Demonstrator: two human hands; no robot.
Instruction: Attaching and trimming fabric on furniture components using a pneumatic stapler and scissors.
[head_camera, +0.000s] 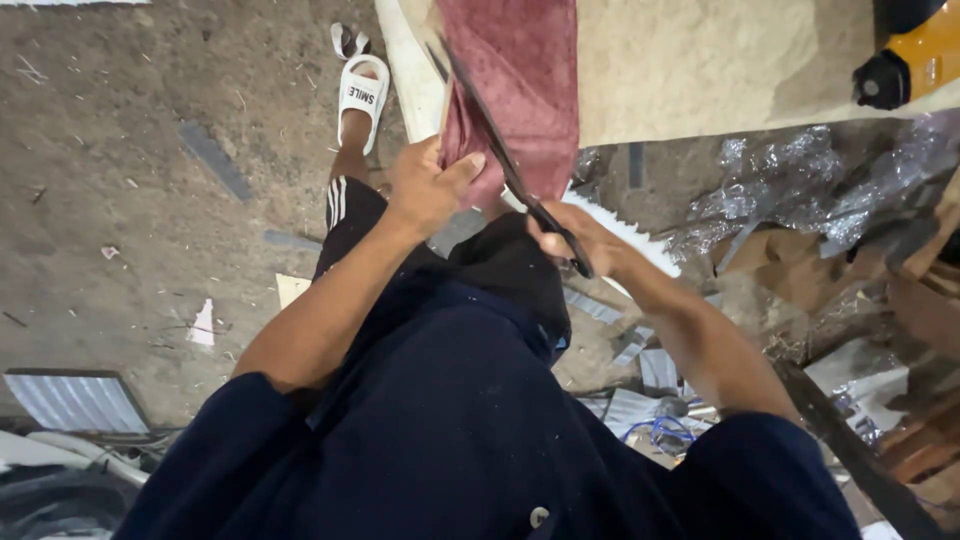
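- Where the view begins, nearest: dark blue shirt (450, 430), both sleeves framing the scene.
- Right hand (575, 240): fingers clenched through the handles of long black scissors (505, 160), blades laid up across the cloth.
- Left hand (428, 185): fingers and thumb pinched on the lower edge of the maroon cloth (525, 80).
- Beyond: white sandal (362, 95) on the dirt floor (120, 150); crumpled clear plastic (800, 185) to the right.
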